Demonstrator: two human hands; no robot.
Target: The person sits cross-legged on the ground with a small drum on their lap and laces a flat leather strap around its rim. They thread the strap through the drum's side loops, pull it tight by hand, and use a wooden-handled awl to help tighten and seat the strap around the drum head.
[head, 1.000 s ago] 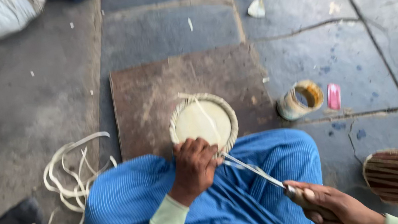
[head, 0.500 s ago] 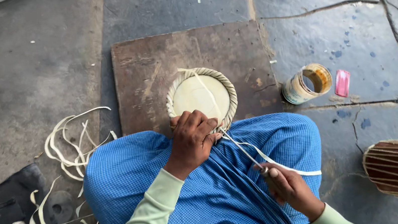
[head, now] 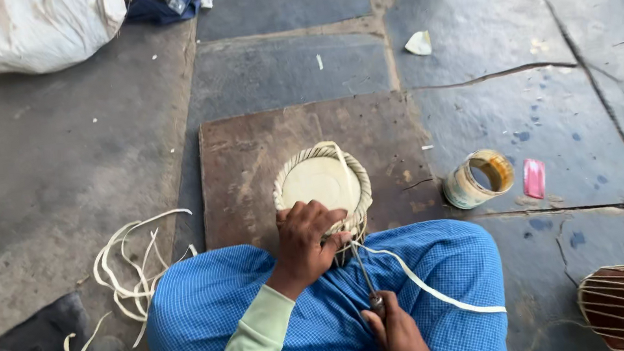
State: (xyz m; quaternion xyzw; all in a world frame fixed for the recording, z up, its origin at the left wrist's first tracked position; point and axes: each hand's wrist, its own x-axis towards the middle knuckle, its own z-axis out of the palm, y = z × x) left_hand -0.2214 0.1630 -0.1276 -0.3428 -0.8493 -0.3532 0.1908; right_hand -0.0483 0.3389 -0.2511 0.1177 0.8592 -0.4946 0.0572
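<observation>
Stone floor underfoot, your left hand [head: 306,241] is gripping the woven basket [head: 323,185]; your right hand [head: 399,337], clenching a thin tool [head: 362,269], is pointing it up toward the rim.

Basket [head: 323,184]: woven pale cane, matt. Board [head: 247,167]: worn, rough brown wood. Floor [head: 49,168]: rough grey stone slabs. Lap cloth [head: 434,264]: blue checked cotton. Tin [head: 477,179]: stained metal.
</observation>
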